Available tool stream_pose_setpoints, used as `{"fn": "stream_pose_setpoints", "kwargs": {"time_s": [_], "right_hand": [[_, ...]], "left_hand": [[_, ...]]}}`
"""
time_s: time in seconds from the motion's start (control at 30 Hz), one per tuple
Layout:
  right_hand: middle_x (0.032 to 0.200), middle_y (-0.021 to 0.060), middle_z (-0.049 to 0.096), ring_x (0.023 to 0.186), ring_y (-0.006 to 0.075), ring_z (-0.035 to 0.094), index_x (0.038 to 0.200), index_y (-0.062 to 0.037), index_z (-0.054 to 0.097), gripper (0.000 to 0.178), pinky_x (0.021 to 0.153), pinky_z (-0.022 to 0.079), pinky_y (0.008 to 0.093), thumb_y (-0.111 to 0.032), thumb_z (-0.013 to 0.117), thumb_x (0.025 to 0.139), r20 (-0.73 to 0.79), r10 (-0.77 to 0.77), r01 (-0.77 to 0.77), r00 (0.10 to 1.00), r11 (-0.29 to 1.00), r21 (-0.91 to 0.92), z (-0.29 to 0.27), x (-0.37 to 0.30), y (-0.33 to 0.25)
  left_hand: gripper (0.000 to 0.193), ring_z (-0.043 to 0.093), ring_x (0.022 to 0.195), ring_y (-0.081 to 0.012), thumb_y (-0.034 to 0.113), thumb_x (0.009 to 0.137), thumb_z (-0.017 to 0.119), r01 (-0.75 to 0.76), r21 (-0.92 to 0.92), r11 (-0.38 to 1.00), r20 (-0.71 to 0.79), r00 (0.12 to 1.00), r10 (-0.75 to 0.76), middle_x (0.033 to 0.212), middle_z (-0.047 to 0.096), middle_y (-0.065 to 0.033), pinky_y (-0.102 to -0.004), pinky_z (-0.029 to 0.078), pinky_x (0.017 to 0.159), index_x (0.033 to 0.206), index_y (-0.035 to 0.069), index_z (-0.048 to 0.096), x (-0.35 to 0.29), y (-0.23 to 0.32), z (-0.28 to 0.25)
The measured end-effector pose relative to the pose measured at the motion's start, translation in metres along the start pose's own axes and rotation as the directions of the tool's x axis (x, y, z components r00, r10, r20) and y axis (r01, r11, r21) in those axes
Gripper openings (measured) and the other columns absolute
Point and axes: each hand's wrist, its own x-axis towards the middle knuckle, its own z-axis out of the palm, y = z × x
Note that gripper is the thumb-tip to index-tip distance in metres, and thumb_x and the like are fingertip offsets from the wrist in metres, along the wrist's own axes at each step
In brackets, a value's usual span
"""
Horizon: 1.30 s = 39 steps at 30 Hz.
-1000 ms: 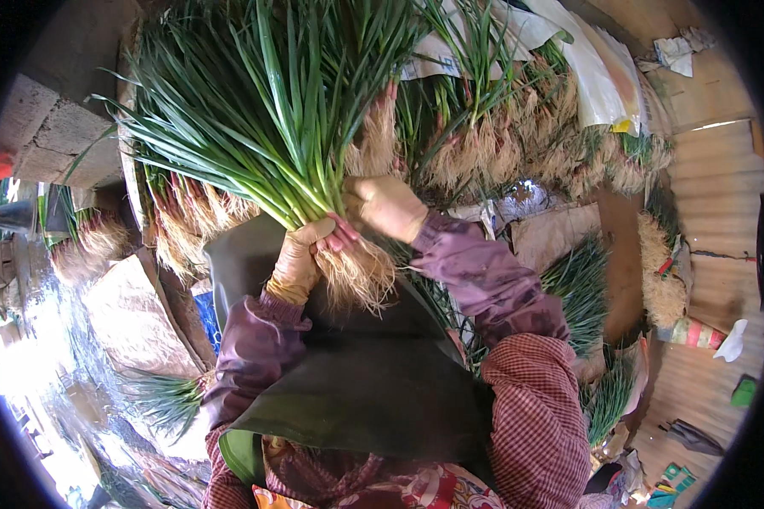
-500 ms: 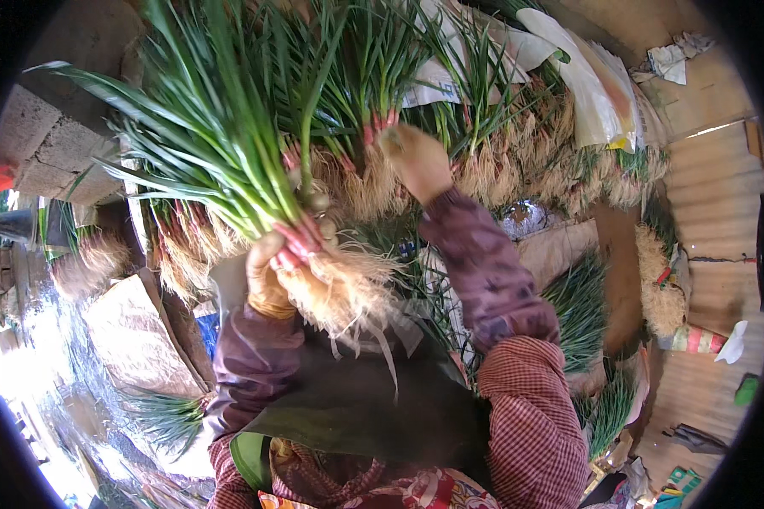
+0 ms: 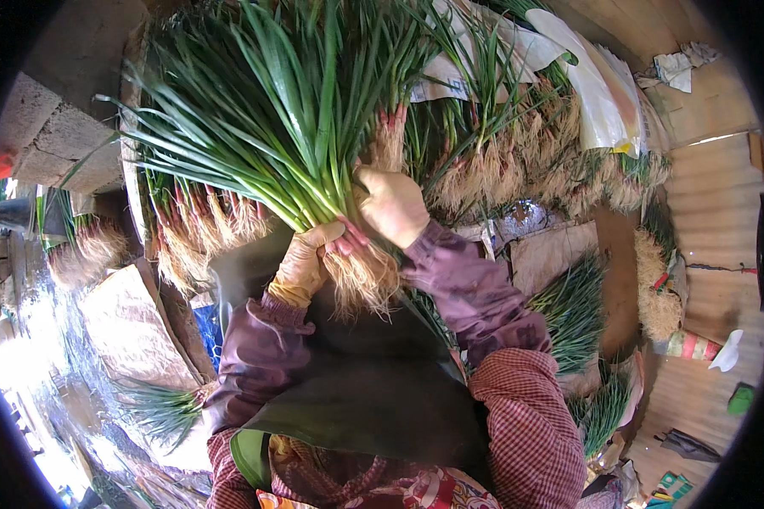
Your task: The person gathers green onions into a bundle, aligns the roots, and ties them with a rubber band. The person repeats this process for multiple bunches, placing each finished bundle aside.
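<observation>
My left hand, in a yellowish glove, is wrapped round the lower stems of a thick bunch of spring onions. Their reddish stem bases stick out past its fingers, and a mass of pale roots hangs over my dark apron. Against the right side of that bunch is my right hand, gloved likewise, its fingers curled round stems just above the red bases. Its fingertips are partly hidden by the stalks. The long green leaves fan out up and to the left.
More spring onions lie in a row behind, roots toward me, partly under white plastic sheeting. Other rooted bunches are at the left. Green leaves lie at the right by brown sacking. A concrete block wall stands far left.
My right hand has come back from the row of onions behind to the bunch in my left hand. The bunch has shifted right and stands more upright.
</observation>
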Motion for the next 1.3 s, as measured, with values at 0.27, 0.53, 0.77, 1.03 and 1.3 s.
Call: {"fn": "stream_pose_setpoints", "kwargs": {"time_s": [0.27, 0.53, 0.77, 1.03, 1.3], "right_hand": [[0.075, 0.0130, 0.059, 0.061, 0.0256, 0.056, 0.094, -0.0040, 0.061, 0.027, 0.061, 0.047, 0.0360, -0.028, 0.054, 0.085, 0.511, -0.100, 0.065, 0.854, 0.994, 0.085, 0.049, -0.052, 0.085], [0.063, -0.0012, 0.054, 0.043, 0.0030, 0.040, 0.086, -0.0043, 0.056, 0.028, 0.039, 0.026, 0.0169, -0.029, 0.046, 0.093, 0.357, -0.203, -0.374, 0.912, -0.050, 0.926, -0.003, 0.010, -0.012], [0.064, -0.0039, 0.054, 0.053, 0.0068, 0.048, 0.087, -0.0012, 0.060, 0.031, 0.046, 0.037, 0.0212, -0.031, 0.056, 0.088, 0.081, 0.336, -0.161, 0.939, 0.220, 0.962, 0.042, 0.001, -0.021], [0.082, 0.0140, 0.064, 0.075, 0.0302, 0.062, 0.086, -0.0051, 0.063, 0.028, 0.067, 0.050, 0.0393, -0.028, 0.047, 0.084, 0.057, 0.510, -0.509, 0.859, 0.860, -0.029, 0.012, 0.004, 0.086], [0.067, 0.0153, 0.060, 0.060, 0.0293, 0.060, 0.081, -0.0079, 0.066, 0.035, 0.055, 0.047, 0.0408, -0.037, 0.046, 0.087, 0.140, -0.049, 0.085, 0.989, 0.959, -0.268, -0.009, 0.061, 0.081]], "left_hand": [[0.060, 0.053, 0.089, -0.0260, 0.028, 0.068, 0.063, 0.006, -0.408, 0.913, 0.132, 0.990, 0.053, 0.106, 0.054, -0.0168, -0.0368, 0.046, 0.078, 0.117, -0.003, 0.045, -0.036, 0.010, 0.015], [0.052, 0.049, 0.080, -0.0222, 0.024, 0.069, 0.063, -0.066, -0.448, 0.891, 0.121, 0.984, 0.133, 0.100, 0.052, -0.0152, -0.0325, 0.045, 0.068, 0.112, 0.002, 0.046, -0.029, -0.002, 0.013], [0.050, 0.046, 0.076, -0.0176, 0.024, 0.070, 0.065, -0.039, -0.359, 0.933, -0.014, 0.999, 0.036, 0.096, 0.047, -0.0106, -0.0283, 0.042, 0.069, 0.107, -0.001, 0.042, -0.028, -0.008, 0.018], [0.056, 0.045, 0.067, -0.0121, 0.021, 0.072, 0.066, -0.092, -0.445, 0.891, 0.221, 0.952, 0.209, 0.084, 0.045, -0.0034, -0.0230, 0.041, 0.059, 0.116, 0.000, 0.038, -0.041, 0.019, 0.039], [0.061, 0.052, 0.079, -0.0204, 0.032, 0.074, 0.064, -0.079, -0.270, 0.960, -0.099, 0.994, 0.054, 0.103, 0.056, -0.0129, -0.0317, 0.047, 0.067, 0.120, -0.002, 0.042, -0.024, 0.003, 0.012]]}}
